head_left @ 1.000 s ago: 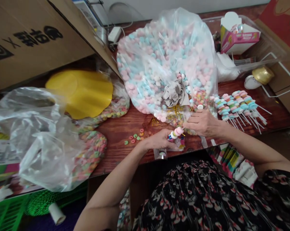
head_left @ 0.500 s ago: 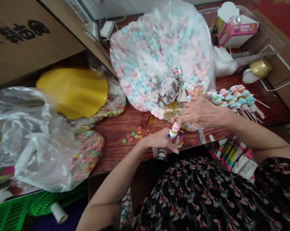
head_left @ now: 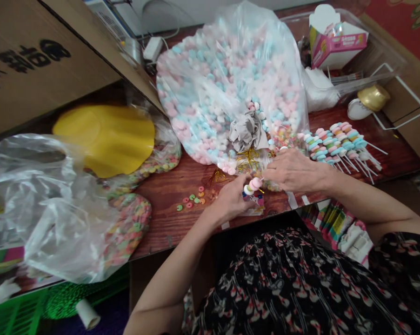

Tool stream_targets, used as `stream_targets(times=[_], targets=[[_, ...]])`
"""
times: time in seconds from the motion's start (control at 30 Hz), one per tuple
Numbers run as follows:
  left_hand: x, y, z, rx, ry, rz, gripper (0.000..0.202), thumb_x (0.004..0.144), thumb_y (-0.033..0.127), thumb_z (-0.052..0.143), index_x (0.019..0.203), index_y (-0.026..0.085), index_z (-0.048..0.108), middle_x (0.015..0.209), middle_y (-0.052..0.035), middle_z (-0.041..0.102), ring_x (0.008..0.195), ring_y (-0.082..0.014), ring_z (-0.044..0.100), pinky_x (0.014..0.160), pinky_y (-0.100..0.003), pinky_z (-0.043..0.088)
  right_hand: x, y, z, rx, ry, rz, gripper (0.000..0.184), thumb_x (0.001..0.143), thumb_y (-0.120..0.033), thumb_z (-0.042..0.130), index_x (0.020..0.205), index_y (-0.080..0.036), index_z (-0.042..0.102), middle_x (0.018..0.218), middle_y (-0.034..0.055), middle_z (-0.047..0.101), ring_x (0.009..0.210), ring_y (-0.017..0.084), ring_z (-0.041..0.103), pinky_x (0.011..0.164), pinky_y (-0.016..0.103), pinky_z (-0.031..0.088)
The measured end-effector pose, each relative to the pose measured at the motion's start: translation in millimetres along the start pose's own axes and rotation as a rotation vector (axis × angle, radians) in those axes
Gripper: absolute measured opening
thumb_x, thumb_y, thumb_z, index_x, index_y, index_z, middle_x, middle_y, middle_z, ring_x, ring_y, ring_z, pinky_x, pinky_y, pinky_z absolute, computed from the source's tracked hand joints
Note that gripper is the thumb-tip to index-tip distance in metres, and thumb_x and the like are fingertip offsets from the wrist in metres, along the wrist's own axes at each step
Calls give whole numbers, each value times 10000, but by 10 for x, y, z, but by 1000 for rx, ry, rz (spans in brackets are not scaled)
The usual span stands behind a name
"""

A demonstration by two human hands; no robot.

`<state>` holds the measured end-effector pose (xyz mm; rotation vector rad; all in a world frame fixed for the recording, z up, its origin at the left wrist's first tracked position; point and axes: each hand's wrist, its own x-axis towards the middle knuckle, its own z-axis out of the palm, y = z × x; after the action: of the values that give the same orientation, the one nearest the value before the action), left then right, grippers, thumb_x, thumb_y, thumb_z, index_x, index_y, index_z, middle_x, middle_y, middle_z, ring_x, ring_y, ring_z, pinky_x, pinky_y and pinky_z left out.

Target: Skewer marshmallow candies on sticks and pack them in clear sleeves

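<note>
My left hand (head_left: 230, 200) is shut around a candy skewer (head_left: 251, 186) threaded with pink and white pieces, and its lower end is hidden in my fingers. My right hand (head_left: 293, 170) is curled at the mouth of a large clear bag of pastel pink and blue candies (head_left: 223, 88), close to the skewer tip. Whether those fingers pinch anything is hidden. The bag's neck is bunched with a grey cloth tie (head_left: 247, 132) and gold ribbon (head_left: 248, 156). Several small coloured candy rings (head_left: 190, 201) lie on the wooden table (head_left: 168, 228), left of my left hand.
Finished candy skewers (head_left: 338, 144) lie to the right, below a pink box (head_left: 335, 42) and gold ribbon spool (head_left: 373, 97). Bags of coloured candy rings (head_left: 128, 228) and a yellow disc (head_left: 103, 139) sit left, under a cardboard box (head_left: 38, 60).
My left hand's fingers have closed around the skewer, and it has turned slightly. My right hand has stayed at the bag's mouth. The view has shifted a little.
</note>
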<state>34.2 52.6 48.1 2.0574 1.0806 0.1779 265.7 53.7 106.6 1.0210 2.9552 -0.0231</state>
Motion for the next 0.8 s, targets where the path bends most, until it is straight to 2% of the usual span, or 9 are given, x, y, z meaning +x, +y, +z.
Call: stream_targets(times=[0.1,0.17,0.23,0.37,0.47,0.57,0.63,0.7,0.8], targets=[[-131,23,27,416,210,-127,612,733,344,694,1267,152,464,1151,-149,607,1070,-312,570,880,-404,434,-12,33,4,18,-18,71,162,898,-231,473,860,-181,622,728,32,663,582,121,425,580,292,143],[-193,2,72,572,251,-149,508,793,281,602,1260,128,478,1105,-167,612,1052,-320,571,874,-417,424,-11,45,50,57,-19,105,200,900,-265,467,803,-184,621,683,24,642,550,113,387,572,292,126],[-216,-40,115,584,235,-125,391,811,216,524,1191,123,523,1047,-151,622,1002,-302,581,843,-401,423,-4,58,118,105,5,127,240,902,-285,454,753,-185,613,633,15,607,534,107,355,568,290,123],[-201,-109,107,279,96,-57,275,747,147,498,1015,162,556,866,-49,612,801,-208,569,714,-306,416,3,118,217,89,109,64,222,889,-208,432,762,-180,612,646,9,585,565,109,365,577,296,147],[-215,-107,43,-43,-124,3,208,706,135,524,910,170,548,699,36,515,636,-125,465,625,-242,371,-13,167,198,4,156,-43,220,890,-144,411,850,-185,623,709,9,609,613,118,407,593,306,172],[-238,-76,15,-366,-292,-8,201,701,202,622,884,150,558,702,50,494,620,-91,419,598,-216,348,-41,175,142,-59,178,-109,237,900,-121,405,915,-197,629,739,7,629,638,125,425,606,311,190],[-236,-54,28,-565,-296,-60,295,667,271,709,892,139,573,731,39,525,641,-91,439,609,-214,365,-58,155,115,-74,205,-131,247,911,-126,404,970,-201,631,742,7,635,647,129,432,614,309,204],[-216,-39,51,-701,-247,-115,368,627,303,756,906,131,589,752,24,561,660,-99,468,634,-222,392,-73,126,104,-50,238,-137,249,931,-147,394,995,-196,629,731,9,629,650,130,439,620,305,221],[-188,-39,74,-764,-200,-165,389,597,283,772,913,127,607,798,7,597,709,-112,506,694,-239,419,-93,107,122,99,260,-174,249,962,-198,384,949,-184,632,714,6,619,645,119,461,617,287,252]])
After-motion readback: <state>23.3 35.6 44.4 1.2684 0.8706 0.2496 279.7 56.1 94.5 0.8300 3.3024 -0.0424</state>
